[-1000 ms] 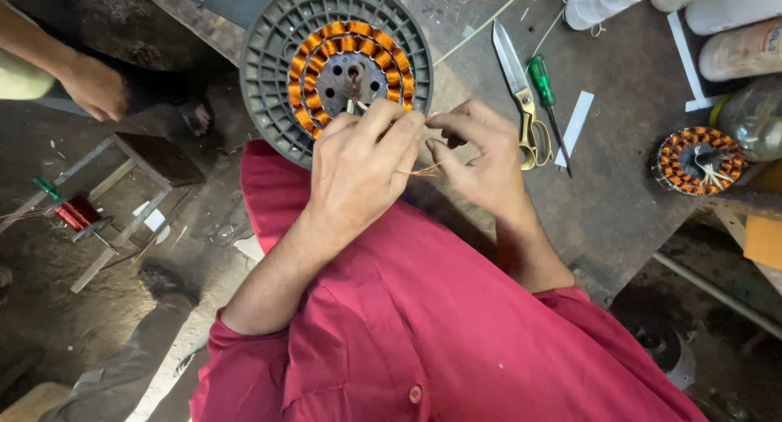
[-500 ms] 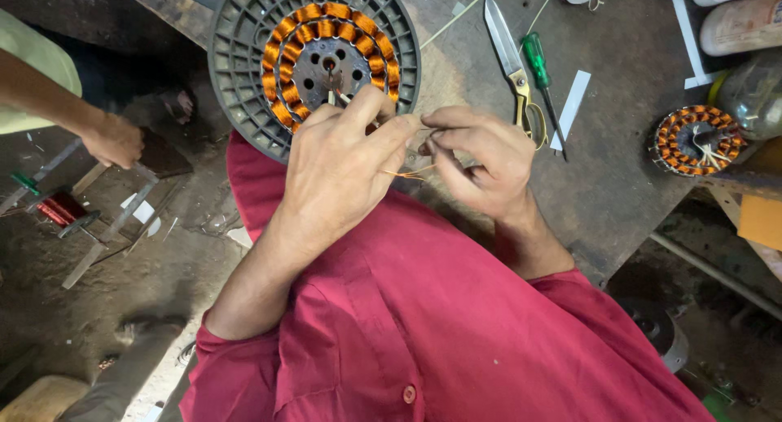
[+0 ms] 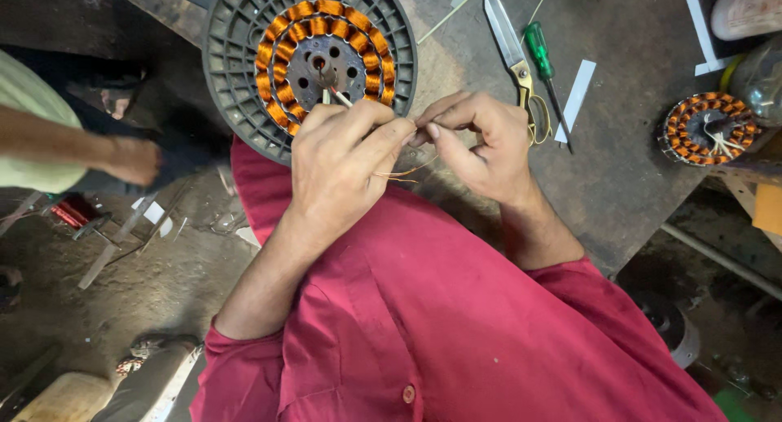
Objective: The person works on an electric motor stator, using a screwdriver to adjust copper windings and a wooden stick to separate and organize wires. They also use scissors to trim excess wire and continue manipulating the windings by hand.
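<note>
1. Here, the left hand lies at the near edge of the stator, fingers curled and its thumb and forefinger pinched shut on thin copper wire.
2. The right hand meets it fingertip to fingertip just right of the stator, also closed in a pinch on the same wire; the exact point of grip is hidden between the fingers.
3. Loose strands of the wire hang below the two hands, over the red shirt.
4. The stator is a ring of orange copper coils round a dark metal hub, seated in a grey ribbed plastic disc; it lies flat on the bench, at its left edge, touching the left hand.
5. Two short white leads stick out of the hub toward the left hand.
6. Scissors with yellow handles lie on the bench just beyond the right hand, blades pointing away.
7. A green screwdriver lies beside the scissors, and a white strip lies just right of it.
8. A second, smaller coil sits well apart at the bench's right edge.
9. At the left, another person's arm reaches in above the floor, clear of the bench.
</note>
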